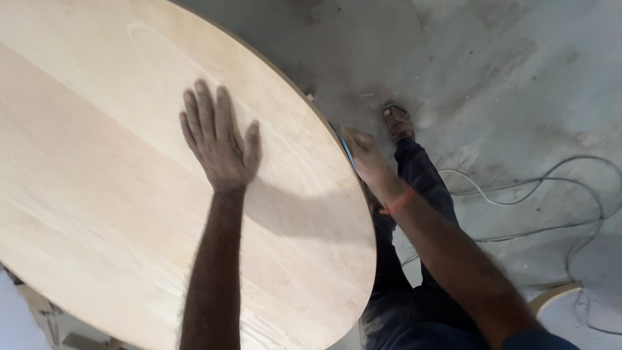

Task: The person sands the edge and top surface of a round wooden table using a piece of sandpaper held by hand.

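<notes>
My left hand (pixel 217 136) lies flat, fingers spread, on the pale round wooden tabletop (pixel 97 194). My right hand (pixel 366 155) is closed on a thin blue sheet or pad (pixel 346 148), pressed against the curved right edge of the tabletop. An orange band circles my right wrist. The hand hides most of the blue piece.
Grey dusty concrete floor (pixel 492 71) lies to the right. A loose cable (pixel 551 188) loops across it. My leg in dark trousers and a sandalled foot (pixel 397 122) stand beside the tabletop edge. A curved wooden piece (pixel 554 297) shows at lower right.
</notes>
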